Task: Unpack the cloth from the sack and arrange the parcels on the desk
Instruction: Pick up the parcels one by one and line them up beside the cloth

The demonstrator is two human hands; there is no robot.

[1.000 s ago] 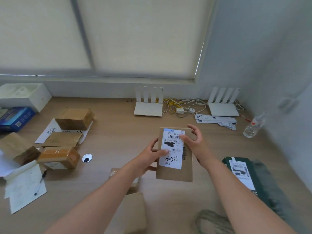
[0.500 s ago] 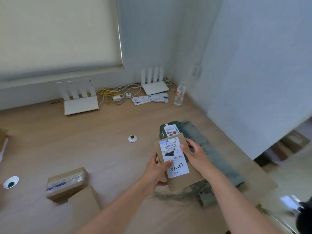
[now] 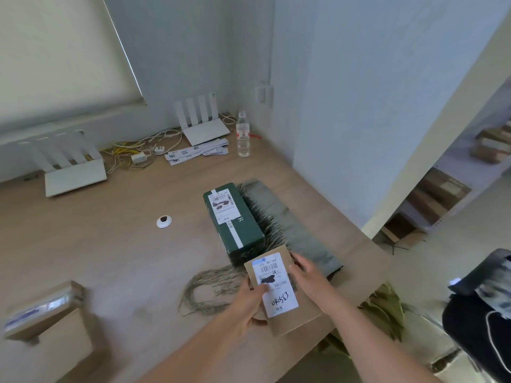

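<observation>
A wooden desk (image 3: 110, 258) fills the near and left side and runs into the far corner, where two pale blue-grey walls (image 3: 193, 51) meet. On the far left a window (image 3: 55, 51) is covered by a cream blind, and soft daylight glows through it. A white wall fitting (image 3: 264, 94) sits near the corner. On the right a partition (image 3: 359, 106) ends at the desk's edge. Beyond it are a pale floor (image 3: 470, 217) and blurred white shelves (image 3: 456, 164) with brown boxes (image 3: 439, 189).
</observation>
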